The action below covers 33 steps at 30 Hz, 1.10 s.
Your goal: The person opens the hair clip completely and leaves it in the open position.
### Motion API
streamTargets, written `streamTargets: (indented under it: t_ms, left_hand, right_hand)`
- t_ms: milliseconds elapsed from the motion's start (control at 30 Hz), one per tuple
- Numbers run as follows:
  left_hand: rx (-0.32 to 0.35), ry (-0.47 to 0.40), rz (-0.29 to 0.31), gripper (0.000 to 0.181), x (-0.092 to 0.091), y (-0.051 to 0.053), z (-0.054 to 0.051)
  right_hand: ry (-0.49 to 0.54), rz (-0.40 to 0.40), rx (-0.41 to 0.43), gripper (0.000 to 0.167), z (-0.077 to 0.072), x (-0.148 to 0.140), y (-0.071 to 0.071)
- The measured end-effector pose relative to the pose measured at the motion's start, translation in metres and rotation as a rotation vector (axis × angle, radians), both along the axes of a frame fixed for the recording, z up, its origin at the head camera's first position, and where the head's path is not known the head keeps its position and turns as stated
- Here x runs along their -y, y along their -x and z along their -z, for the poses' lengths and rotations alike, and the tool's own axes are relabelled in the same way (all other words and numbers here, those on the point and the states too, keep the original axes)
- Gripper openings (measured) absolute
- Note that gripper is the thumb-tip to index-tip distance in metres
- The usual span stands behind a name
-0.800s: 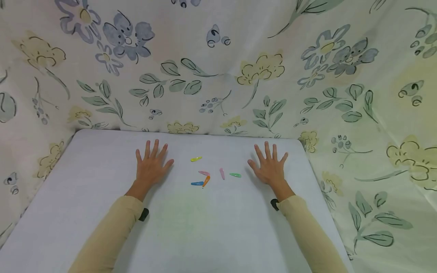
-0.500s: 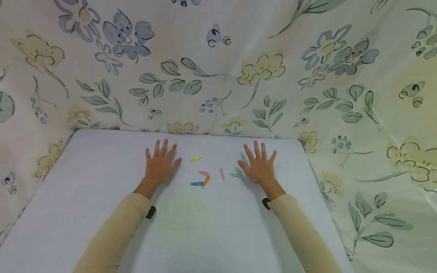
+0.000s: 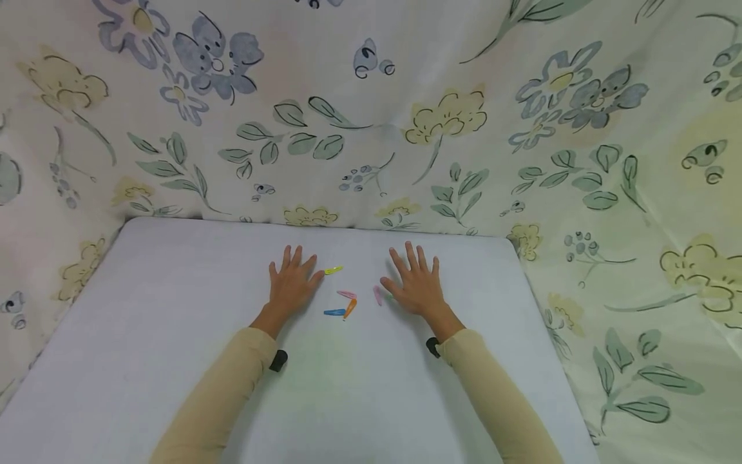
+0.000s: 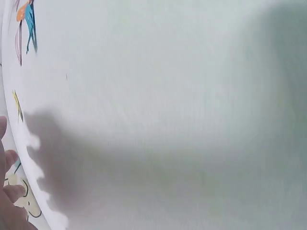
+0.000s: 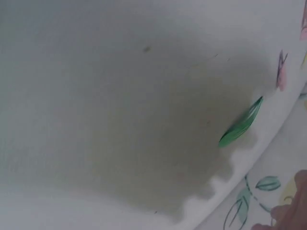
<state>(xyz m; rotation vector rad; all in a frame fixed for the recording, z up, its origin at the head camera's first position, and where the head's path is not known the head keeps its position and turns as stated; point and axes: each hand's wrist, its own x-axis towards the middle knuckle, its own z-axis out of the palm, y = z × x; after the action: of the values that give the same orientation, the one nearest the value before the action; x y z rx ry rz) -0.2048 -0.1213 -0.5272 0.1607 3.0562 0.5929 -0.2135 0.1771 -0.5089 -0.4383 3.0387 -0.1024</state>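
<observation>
My left hand (image 3: pixel 291 285), fingers spread, is left of the clips with its thumb tip beside the yellow clip (image 3: pixel 333 270). Fingers also spread, my right hand (image 3: pixel 418 289) is at the right, its thumb side over part of the green clip (image 3: pixel 389 297) in the head view. A pink clip (image 3: pixel 378 296) lies just left of that thumb. Between the hands are another pink clip (image 3: pixel 346 294), an orange clip (image 3: pixel 350 308) and a blue clip (image 3: pixel 334 312). Neither hand holds anything. The right wrist view shows the whole green clip (image 5: pixel 241 122).
A white tabletop (image 3: pixel 348 399) lies under the hands and clips. Floral cloth (image 3: pixel 359 96) hangs behind its far edge and continues down the right side. Both forearms, in beige sleeves, reach in from the near edge, with a dark device at each wrist.
Both hands have moved inward, the left one rightward and the right one leftward. The right hand now covers part of the green clip in the head view. The clips lie as before.
</observation>
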Motion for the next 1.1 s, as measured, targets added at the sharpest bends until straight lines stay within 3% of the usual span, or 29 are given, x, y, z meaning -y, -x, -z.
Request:
streamTargets:
  t_ms: [267, 467, 667, 867, 1100]
  left_hand:
    - [0.053, -0.118, -0.029, 0.056, -0.008, 0.001, -0.001]
    - [0.071, -0.158, -0.063, 0.051, -0.012, 0.002, -0.003]
    - [0.043, -0.192, -0.101, 0.044, -0.014, 0.006, 0.0]
    - [0.017, -0.19, -0.13, 0.04, -0.016, 0.007, 0.0]
    - [-0.058, -0.204, -0.153, 0.031, -0.018, 0.008, 0.0]
  right_hand:
    - [0.129, -0.061, 0.079, 0.081, -0.002, 0.022, -0.001]
    - [0.409, -0.083, 0.152, 0.084, -0.004, 0.037, 0.0]
    - [0.659, -0.022, 0.229, 0.082, -0.004, 0.047, 0.0]
    - [0.77, 0.01, 0.261, 0.081, -0.001, 0.052, 0.002]
    - [0.872, 0.025, 0.268, 0.079, 0.005, 0.054, 0.006]
